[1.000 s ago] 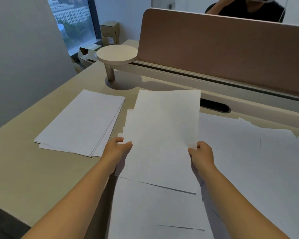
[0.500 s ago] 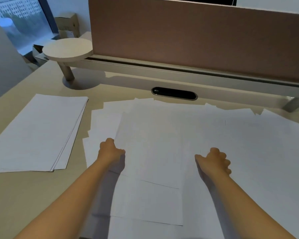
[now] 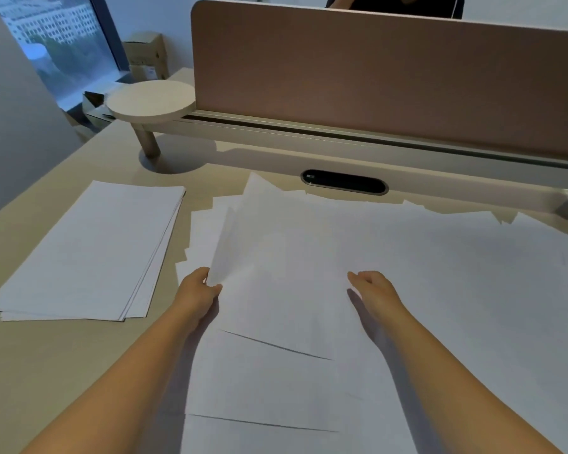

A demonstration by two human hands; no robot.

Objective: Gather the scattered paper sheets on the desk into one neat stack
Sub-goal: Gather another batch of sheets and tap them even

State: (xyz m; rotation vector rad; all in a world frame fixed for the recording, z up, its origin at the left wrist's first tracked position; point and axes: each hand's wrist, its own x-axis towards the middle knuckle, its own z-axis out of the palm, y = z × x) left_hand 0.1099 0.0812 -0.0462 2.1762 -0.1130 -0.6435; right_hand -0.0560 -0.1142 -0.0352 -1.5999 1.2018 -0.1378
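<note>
On the beige desk [image 3: 63,362] in front of me, white paper is spread across most of the right and centre of the surface. My left hand [image 3: 199,291] pinches the left edge of one top sheet [image 3: 276,267], thumb over it and fingers tucked beneath, and that edge lifts and curls a little off the sheets below while the sheet's near edge lies flat. My right hand [image 3: 373,286] rests on the loose paper just to the right of that sheet, palm down; its fingers look relaxed and slightly bent, holding nothing, though from this angle I cannot see the fingertips clearly. The scattered sheets [image 3: 456,290] overlap untidily under and around both hands, reaching toward the back rail and down past my forearms to the near edge of the view. To the left, apart from the loose spread, sits a gathered stack [image 3: 89,253] of sheets, its edges slightly fanned. Behind the paper run a brown divider panel [image 3: 391,83] and a dark oval cable slot [image 3: 344,181]. At the back left a round shelf [image 3: 150,100] stands on a short post.
</note>
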